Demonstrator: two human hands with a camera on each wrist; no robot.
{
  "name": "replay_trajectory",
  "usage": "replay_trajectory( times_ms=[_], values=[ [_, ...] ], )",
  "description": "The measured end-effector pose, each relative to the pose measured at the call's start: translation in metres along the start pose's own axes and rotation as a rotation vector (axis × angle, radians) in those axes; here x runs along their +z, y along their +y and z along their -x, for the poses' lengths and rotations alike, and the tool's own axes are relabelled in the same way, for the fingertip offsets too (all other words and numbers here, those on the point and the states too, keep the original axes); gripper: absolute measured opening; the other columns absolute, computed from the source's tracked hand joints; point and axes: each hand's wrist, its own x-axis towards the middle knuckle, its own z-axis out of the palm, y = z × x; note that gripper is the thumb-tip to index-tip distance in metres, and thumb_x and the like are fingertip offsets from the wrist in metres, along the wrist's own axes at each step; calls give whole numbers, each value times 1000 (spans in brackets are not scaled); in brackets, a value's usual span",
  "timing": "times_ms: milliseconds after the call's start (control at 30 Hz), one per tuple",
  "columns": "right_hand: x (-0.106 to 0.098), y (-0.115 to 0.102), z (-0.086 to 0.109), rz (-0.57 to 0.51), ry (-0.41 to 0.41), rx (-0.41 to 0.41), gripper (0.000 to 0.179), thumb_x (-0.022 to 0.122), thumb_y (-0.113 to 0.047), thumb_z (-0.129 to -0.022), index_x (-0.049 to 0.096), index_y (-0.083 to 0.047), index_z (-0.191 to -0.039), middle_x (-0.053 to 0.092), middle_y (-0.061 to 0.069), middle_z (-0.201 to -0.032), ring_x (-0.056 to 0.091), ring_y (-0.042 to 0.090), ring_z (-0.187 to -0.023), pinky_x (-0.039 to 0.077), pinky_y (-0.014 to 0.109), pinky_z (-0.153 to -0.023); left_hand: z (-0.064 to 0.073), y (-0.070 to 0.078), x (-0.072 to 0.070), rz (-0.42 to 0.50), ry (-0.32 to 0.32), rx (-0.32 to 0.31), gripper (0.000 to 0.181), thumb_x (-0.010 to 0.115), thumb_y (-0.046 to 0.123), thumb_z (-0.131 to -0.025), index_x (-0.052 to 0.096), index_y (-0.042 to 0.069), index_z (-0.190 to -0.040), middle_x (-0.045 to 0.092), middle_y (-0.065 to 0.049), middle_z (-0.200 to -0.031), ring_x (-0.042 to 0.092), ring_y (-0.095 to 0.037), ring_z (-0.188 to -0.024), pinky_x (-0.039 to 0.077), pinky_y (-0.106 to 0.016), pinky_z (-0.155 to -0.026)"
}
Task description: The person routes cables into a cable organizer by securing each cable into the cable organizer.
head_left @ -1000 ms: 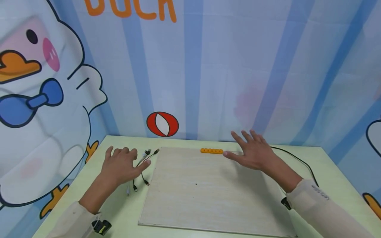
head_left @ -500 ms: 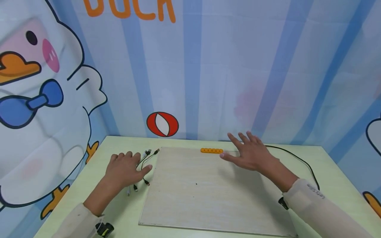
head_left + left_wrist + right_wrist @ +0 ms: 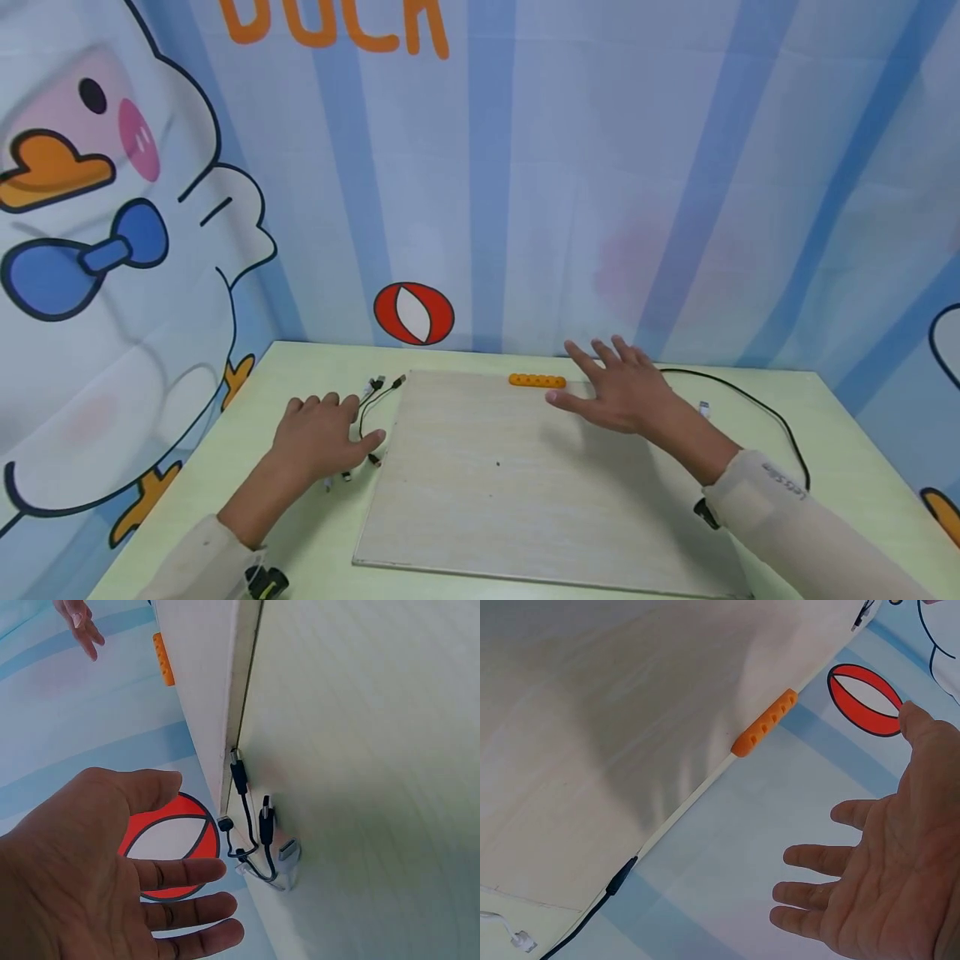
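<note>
Black cables [image 3: 378,383] lie at the left of the table [image 3: 847,450] in the head view, just left of the pale board [image 3: 525,483]. I read the left hand [image 3: 318,437] near them: thumb and fingers apart, nothing gripped. The slim orange bar [image 3: 537,381] lies at the board's far edge; the right hand [image 3: 622,392] is just right of it, fingers spread, holding nothing. In the left wrist view, I note thin loops, metal-tipped plugs [image 3: 266,827] and a greyish connector [image 3: 288,849]. In the right wrist view, the bar shows a row of recesses; right of it is a black cord [image 3: 621,877].
</note>
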Motion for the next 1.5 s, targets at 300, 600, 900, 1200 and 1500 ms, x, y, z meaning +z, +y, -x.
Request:
replay_trajectory(
  times_ms=[300, 600, 900, 1200, 1500],
  values=[
    [1, -3, 0, 2, -10, -2, 96, 47, -79, -106, 29, -21, -180, 33, 30, -182, 22, 60, -170, 19, 76, -136, -1, 3, 6, -15, -39, -42, 51, 76, 52, -100, 72, 5, -118, 69, -13, -105, 65, -35, -100, 49, -66, -104],
    [4, -6, -1, 15, -13, -20, 96, 48, -79, -106, 30, -21, -180, 34, 29, -181, 23, 60, -170, 20, 76, -136, 0, 6, 13, 15, -51, -71, 44, 76, 48, -101, 72, 6, -113, 67, -15, -107, 63, -38, -104, 46, -65, -105],
    [6, -10, -1, 16, -19, -41, 95, 50, -78, -106, 31, -21, -180, 35, 30, -181, 24, 60, -170, 21, 75, -136, 0, 11, 17, 10, -54, -101, 57, 77, 50, -101, 74, -2, -125, 68, -21, -112, 64, -48, -117, 43, -69, -111],
    [7, -14, -4, 19, -26, -46, 95, 49, -78, -106, 30, -21, -180, 35, 29, -181, 23, 59, -171, 20, 74, -137, 0, 13, 19, 19, -33, -107, 49, 79, 44, -99, 75, -1, -118, 67, -18, -106, 63, -43, -109, 43, -68, -110],
    [9, -20, -8, 6, -46, -54, 94, 49, -78, -106, 30, -22, -180, 33, 28, -182, 21, 58, -172, 18, 74, -137, 2, 14, 18, 62, -19, -110, 33, 77, 37, -100, 73, 5, -99, 65, -15, -100, 62, -42, -105, 42, -68, -108]
  ],
)
